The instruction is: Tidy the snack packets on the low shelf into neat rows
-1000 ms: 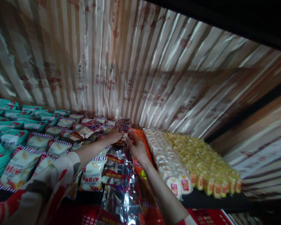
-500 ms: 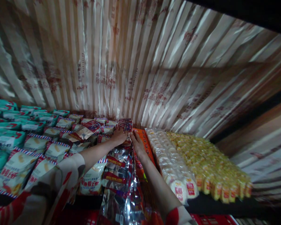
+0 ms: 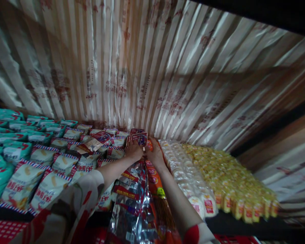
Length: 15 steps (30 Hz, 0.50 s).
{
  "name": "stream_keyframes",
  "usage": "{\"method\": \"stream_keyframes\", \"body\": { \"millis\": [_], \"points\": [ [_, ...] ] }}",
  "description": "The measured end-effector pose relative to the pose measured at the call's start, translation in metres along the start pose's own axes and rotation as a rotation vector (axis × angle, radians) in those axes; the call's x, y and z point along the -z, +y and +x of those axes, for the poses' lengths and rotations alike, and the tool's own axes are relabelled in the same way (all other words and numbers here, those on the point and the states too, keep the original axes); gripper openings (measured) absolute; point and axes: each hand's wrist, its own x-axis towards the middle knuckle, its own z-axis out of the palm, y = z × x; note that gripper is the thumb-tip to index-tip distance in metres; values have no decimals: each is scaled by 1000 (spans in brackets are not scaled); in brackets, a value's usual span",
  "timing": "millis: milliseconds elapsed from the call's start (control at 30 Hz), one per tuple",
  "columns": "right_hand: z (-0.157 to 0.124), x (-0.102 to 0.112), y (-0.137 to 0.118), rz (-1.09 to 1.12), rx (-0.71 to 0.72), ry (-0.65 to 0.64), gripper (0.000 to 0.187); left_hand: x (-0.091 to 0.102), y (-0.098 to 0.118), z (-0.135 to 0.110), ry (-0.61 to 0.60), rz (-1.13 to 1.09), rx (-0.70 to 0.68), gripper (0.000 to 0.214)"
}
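My left hand [image 3: 134,150] is at the back of a row of dark red and silver snack packets [image 3: 128,193], its fingers closed over the lower part of a dark red packet [image 3: 139,138]. Close beside it on the right, my right hand [image 3: 154,154] has its fingers stretched forward over an orange packet [image 3: 152,178], the thumb side by the dark red packet. Its fingertips are hard to make out. Another dark red and tan packet [image 3: 95,142] lies loose on top of the white snack bags [image 3: 51,186] to the left.
Teal bags [image 3: 15,149] fill the far left. Right of my hands stand rows of clear-wrapped white round packs [image 3: 193,189] and yellow packs [image 3: 228,183]. A striped plastic sheet [image 3: 132,67] hangs behind. Red crates [image 3: 7,230] show below the dark shelf edge [image 3: 266,223].
My left hand has shifted slightly right and down on the dark red packet. My right hand has moved forward and right, onto the orange packet. The view has shifted a little.
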Motion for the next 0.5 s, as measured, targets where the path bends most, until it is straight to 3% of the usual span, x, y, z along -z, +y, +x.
{"method": "stream_keyframes", "body": {
  "millis": [133, 267, 333, 500],
  "points": [
    [16, -7, -28, -185, 158, -96, 35, 1, -2, -5, -1, -1, -20, 49],
    [29, -19, -42, -368, -11, -115, 32, -3, -5, -2, 19, -48, -29, 59],
    [35, -21, -40, -435, -67, -160, 29, -4, -7, 1, 38, -84, -16, 51],
    [41, -15, -25, -338, -99, -260, 24, -1, -11, 11, 48, -129, -4, 39]
  ]
}}
